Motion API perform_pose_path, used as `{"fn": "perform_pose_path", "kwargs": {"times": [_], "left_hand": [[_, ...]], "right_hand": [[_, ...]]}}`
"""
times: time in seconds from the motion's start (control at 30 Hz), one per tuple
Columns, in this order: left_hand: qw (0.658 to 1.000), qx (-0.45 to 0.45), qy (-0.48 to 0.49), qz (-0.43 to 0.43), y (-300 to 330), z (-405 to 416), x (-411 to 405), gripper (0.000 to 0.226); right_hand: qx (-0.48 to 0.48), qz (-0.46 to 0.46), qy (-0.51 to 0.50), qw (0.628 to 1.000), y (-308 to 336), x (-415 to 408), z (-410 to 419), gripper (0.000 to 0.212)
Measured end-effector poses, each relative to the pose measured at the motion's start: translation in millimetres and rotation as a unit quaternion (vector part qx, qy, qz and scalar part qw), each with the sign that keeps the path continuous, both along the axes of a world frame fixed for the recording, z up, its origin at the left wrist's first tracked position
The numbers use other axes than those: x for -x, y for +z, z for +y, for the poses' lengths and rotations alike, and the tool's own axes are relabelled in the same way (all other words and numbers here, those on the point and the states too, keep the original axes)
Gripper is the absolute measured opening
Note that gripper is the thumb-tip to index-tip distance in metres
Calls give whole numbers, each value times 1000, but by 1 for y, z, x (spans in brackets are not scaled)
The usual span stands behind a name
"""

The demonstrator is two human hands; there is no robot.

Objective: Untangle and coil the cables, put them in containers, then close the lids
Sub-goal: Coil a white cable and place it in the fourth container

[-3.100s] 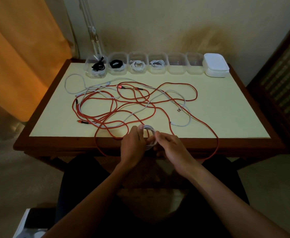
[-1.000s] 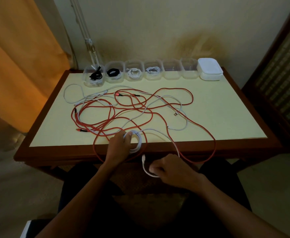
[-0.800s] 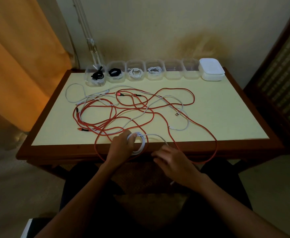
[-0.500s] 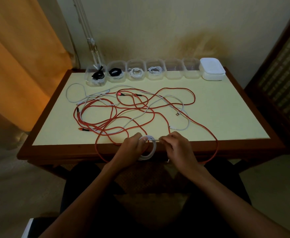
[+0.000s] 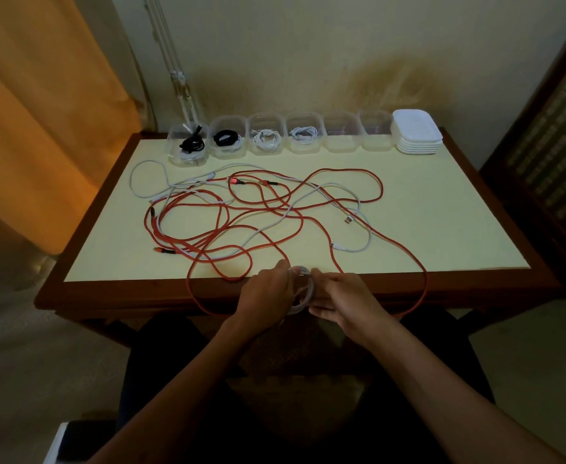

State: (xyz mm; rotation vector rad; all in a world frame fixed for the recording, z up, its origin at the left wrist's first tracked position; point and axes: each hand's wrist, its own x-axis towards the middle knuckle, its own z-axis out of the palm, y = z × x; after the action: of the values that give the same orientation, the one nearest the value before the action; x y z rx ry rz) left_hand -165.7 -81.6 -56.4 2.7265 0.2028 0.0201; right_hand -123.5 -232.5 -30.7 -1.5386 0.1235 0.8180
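Your left hand (image 5: 268,289) and right hand (image 5: 345,298) both grip the small coiled white cable (image 5: 303,289), fingers curled round it, at the near edge of the wooden, cream-topped desk (image 5: 442,209). Tangled red and white cables (image 5: 261,216) lie behind; six clear plastic containers (image 5: 342,135) line the far edge.

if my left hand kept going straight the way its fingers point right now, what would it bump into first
Probably the red cable. The left hand grips the white coil at the table's near edge, fingers pointing up the table, and the red loops lie just ahead. Depth is uncertain from this view.
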Motion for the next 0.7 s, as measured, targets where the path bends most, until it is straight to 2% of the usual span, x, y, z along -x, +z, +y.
{"fn": "perform_pose_path", "kwargs": {"times": [0.07,0.2,0.3,0.37,0.57,0.7], "left_hand": [[999,39,-10,-6,0,0,3,19],[982,173,-67,-24,-3,7,2,35],[975,191,-104,-42,-10,10,5,38],[973,190,-106,-73,-11,9,7,41],[954,242,-75,-162,-11,7,10,38],[937,290,-68,-185,-9,5,10,38]], "right_hand": [[21,-1,38,999,2,-4,-3,18],[-55,93,61,992,5,-8,-8,25],[-122,147,94,977,8,-10,-14,30],[-151,149,110,971,9,-10,-17,32],[-231,167,-3,958,6,-2,-9,48],[-288,184,-8,940,5,4,-8,57]]}}
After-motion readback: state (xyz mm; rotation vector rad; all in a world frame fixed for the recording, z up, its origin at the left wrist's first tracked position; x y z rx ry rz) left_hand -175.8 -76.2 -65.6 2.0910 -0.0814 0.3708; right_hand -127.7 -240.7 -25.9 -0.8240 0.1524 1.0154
